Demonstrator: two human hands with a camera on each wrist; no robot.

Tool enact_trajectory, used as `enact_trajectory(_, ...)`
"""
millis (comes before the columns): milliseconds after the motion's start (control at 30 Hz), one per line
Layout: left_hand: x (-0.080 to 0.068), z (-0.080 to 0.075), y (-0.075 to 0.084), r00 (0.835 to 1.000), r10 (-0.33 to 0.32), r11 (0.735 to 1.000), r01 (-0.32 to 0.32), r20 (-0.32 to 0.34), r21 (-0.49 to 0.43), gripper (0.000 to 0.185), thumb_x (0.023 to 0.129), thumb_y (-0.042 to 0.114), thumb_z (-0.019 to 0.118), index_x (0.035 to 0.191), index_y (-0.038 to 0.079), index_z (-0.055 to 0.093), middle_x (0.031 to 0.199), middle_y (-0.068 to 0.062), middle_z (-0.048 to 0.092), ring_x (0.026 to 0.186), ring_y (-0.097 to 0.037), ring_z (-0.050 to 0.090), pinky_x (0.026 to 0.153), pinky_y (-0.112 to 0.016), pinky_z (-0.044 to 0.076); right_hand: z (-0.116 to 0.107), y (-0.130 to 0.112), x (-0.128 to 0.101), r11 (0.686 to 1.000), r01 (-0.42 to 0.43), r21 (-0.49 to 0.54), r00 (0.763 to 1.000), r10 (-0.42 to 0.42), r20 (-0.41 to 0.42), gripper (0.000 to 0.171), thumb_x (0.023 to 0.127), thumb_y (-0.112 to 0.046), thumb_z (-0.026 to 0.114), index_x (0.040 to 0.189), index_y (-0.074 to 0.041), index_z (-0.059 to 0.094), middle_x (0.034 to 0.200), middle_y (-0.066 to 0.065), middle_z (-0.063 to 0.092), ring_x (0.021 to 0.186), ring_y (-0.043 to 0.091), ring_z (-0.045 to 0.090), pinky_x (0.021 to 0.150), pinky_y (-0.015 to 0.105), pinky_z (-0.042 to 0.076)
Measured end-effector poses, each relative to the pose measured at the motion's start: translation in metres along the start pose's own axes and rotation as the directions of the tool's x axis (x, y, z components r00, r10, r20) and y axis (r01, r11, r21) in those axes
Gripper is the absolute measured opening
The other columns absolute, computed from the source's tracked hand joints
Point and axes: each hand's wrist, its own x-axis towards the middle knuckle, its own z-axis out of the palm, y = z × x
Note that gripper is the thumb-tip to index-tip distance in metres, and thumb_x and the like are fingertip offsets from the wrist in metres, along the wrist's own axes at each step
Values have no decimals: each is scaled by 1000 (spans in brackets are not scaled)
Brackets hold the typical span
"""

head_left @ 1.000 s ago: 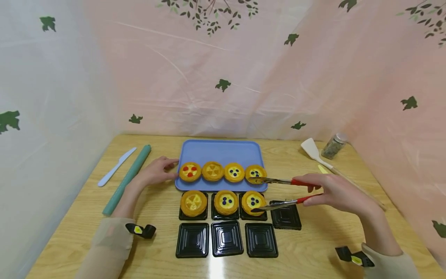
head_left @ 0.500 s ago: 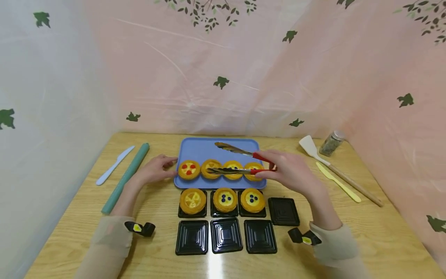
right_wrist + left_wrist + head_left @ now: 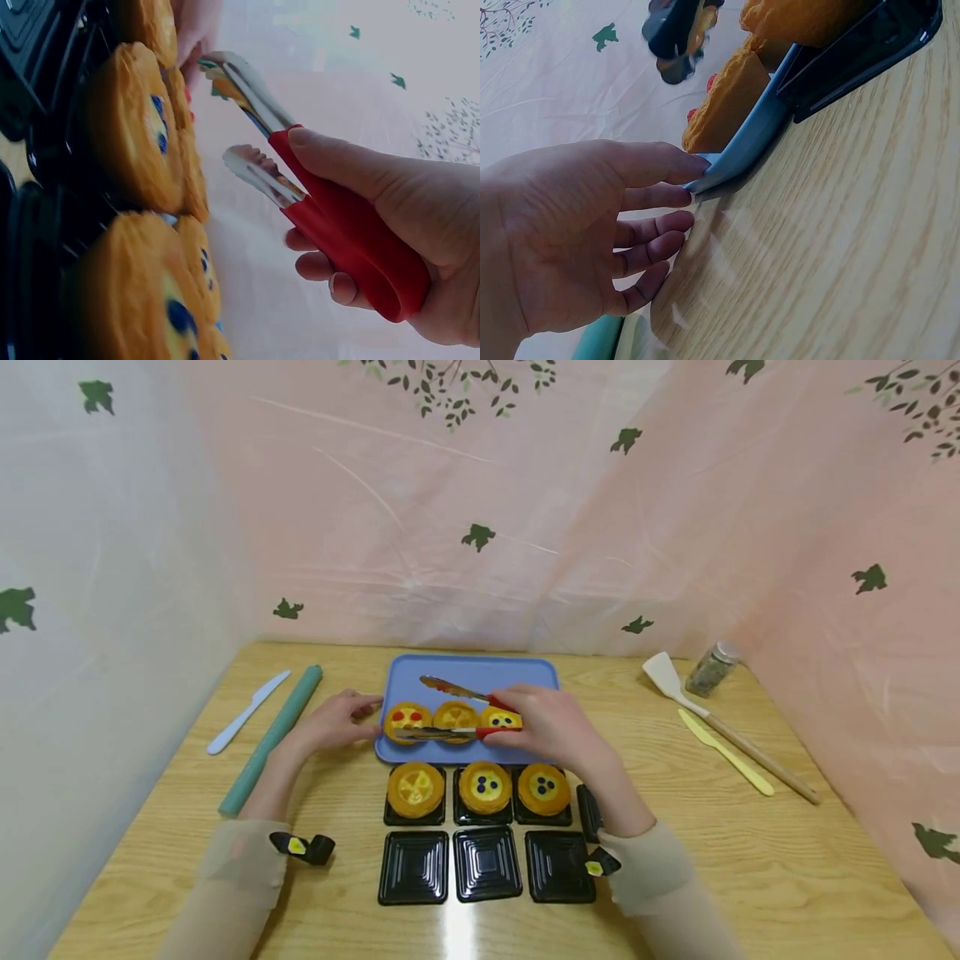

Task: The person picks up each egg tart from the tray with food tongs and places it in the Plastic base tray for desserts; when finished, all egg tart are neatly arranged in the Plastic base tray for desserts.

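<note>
In the head view my right hand [image 3: 555, 727] grips red-handled tongs [image 3: 450, 734] over the blue tray [image 3: 517, 672]. The tongs' jaws stand apart with nothing between them, around or above the red-topped tart [image 3: 397, 716] at the left end; contact cannot be told. Beside it on the tray lie a wedge-patterned tart [image 3: 455, 713] and a blueberry tart [image 3: 501, 721]; my right hand covers the tray's right end. My left hand [image 3: 337, 720] touches the tray's left rim with thumb and fingertips, the other fingers relaxed, as the left wrist view shows.
In front of the tray, a wedge-patterned tart [image 3: 415, 789] and two blueberry tarts [image 3: 486, 787] sit on black square trays, with more black trays [image 3: 413, 868] nearer. Left are a rolling pin [image 3: 277, 735] and blue knife [image 3: 247, 714]; right, a spatula [image 3: 667, 678], yellow knife [image 3: 723, 752] and shaker [image 3: 712, 668].
My right hand has carried the tongs leftward from the right-hand tarts to the tray's left end, jaws still apart. My left hand has stayed at the tray's rim.
</note>
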Motion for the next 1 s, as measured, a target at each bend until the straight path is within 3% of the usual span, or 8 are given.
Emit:
enact_trajectory(300,2,1,-1,1000,-6,1000,6,-4,1,65,95,30,69,150,1,51,130,-26,61,119,-38,59,103,-55,49,11,-5,2,1000,30,-3,1000,-30,8,57,90,-45,78,136,-12,67,113,8,71,79,16,58,66,29,50)
enact_trajectory(667,3,-1,0,1000,-3,1000,3,5,4,67,94,31,71,149,-1,51,128,-26,61,118,-39,59,103,-55,49,16,-6,0,993,105,-55,991,-109,-72,60,88,-44,80,136,-10,68,114,6,74,72,14,60,55,21,38)
enact_trajectory(1000,1,1,-1,1000,9,1000,-9,-5,3,65,93,29,70,148,-1,52,126,-26,62,116,-38,59,103,-55,48,16,-6,0,988,141,-60,985,-146,-97,53,88,-42,79,130,-10,71,108,7,76,63,10,54,51,19,31)
